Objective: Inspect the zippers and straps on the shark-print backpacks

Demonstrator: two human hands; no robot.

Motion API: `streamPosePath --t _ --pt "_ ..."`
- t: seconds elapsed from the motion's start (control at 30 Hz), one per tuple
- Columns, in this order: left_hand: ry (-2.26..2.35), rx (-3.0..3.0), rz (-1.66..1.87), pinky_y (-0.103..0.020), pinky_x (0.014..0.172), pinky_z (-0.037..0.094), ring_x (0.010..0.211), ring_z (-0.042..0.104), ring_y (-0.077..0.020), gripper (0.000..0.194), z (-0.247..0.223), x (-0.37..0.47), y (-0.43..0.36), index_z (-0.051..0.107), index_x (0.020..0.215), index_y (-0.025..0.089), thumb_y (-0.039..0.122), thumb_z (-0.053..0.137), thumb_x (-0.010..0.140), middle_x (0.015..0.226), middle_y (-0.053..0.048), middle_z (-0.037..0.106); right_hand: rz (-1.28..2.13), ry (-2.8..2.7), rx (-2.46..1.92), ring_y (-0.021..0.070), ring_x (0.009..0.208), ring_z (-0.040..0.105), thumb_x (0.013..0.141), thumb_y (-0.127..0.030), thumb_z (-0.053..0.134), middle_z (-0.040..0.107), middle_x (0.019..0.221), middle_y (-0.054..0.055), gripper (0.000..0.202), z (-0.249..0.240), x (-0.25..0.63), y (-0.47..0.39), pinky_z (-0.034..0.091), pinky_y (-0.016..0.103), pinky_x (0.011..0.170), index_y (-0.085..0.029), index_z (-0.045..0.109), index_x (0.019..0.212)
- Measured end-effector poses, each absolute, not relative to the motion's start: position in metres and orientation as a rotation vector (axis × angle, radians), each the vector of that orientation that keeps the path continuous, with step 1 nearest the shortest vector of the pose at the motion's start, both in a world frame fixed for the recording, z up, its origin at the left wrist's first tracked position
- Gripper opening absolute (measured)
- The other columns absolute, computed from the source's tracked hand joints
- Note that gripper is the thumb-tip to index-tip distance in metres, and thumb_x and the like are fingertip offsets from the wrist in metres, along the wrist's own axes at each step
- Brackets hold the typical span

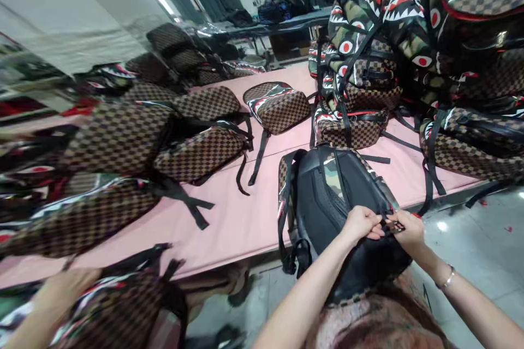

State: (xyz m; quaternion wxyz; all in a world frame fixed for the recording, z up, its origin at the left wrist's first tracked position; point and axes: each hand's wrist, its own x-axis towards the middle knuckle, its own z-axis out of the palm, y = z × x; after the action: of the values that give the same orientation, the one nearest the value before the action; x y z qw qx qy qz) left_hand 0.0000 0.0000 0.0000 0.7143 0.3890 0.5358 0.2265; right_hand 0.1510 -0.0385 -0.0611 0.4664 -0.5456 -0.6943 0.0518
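A backpack (323, 196) with a black padded back, a camouflage strip and brown checked sides leans against the table edge, its back panel facing up. Over its right lower side, my left hand (364, 223) is closed in a pinch on a short dark strap at the bag's edge. Close beside it, my right hand (409, 233) pinches the same strap, which shows brown checks between the fingers. A bit of red shows by the right fingers; what it is I cannot make out. One loose shoulder strap hangs at the bag's left.
A pink-covered table (221, 212) runs across, bearing several checked backpacks (278, 109). Shark-mouth camouflage backpacks (356, 76) are piled at right. At lower left, another person's hand (61, 289) rests at a checked bag (118, 311). Tiled floor (487, 234) lies to the right.
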Motion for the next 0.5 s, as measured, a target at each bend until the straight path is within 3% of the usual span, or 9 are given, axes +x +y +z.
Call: streamPosePath --t 0.23,0.33,0.5 --pt "1.259 0.861 0.857 -0.016 0.039 0.032 0.036 0.046 -0.0046 0.006 -0.011 0.009 -0.02 0.062 0.063 0.012 0.017 0.064 0.064 0.048 0.002 0.057 0.242 -1.611 -1.42 0.0128 0.05 0.052 0.077 -0.023 0.054 0.057 0.052 -0.001 0.019 -0.049 0.149 -0.041 0.038 0.023 0.05 -0.019 0.058 0.059" --pt "1.197 0.802 0.983 -0.017 0.041 0.03 0.04 0.04 -0.0029 0.019 -0.011 0.01 -0.029 0.064 0.076 0.011 0.029 0.062 0.069 0.058 0.001 0.058 0.337 -1.544 -1.479 0.0118 0.046 0.049 0.075 -0.026 0.057 0.055 0.051 -0.002 0.017 -0.042 0.152 -0.042 0.037 0.022 0.046 -0.019 0.056 0.059" --pt "1.015 0.734 0.986 -0.019 0.047 0.03 0.045 0.037 -0.0044 0.037 -0.008 0.009 -0.037 0.065 0.077 0.011 0.046 0.064 0.066 0.054 0.003 0.049 0.54 -1.511 -1.486 0.0118 0.047 0.049 0.076 -0.031 0.055 0.052 0.052 -0.003 0.018 -0.035 0.157 -0.04 0.039 0.022 0.046 -0.018 0.057 0.065"
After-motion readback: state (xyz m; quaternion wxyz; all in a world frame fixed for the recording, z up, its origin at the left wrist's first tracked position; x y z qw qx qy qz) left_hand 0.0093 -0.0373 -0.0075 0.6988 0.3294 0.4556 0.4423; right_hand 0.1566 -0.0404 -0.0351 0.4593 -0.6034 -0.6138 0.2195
